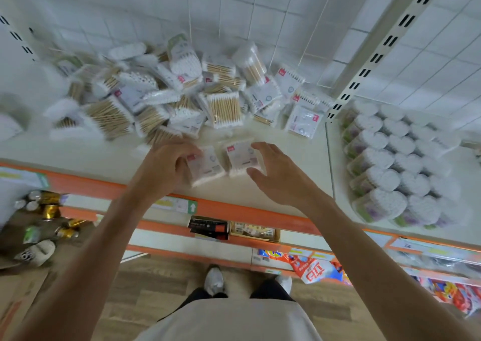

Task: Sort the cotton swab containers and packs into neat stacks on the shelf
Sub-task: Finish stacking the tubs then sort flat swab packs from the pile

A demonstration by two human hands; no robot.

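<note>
White shelf (260, 192) with orange front edge runs across mid frame. Left hand (166, 166) fingers curled on left pack (207, 167) of cotton swabs at frame centre. Right hand (276, 174) open, fingers spread, thumb touching right pack (239, 158); the two packs sit side by side, touching. Messy pile of swab packs (161, 98) across upper left to upper centre, blurred. Round tub of swabs (250, 62) tilted at upper centre, on the pile. Heart-shaped containers (390, 163) in neat rows on the right, on the next shelf section. Slotted upright (377, 57) upper right. Lower shelves, wood floor and shoes (214, 279) at bottom.
</note>
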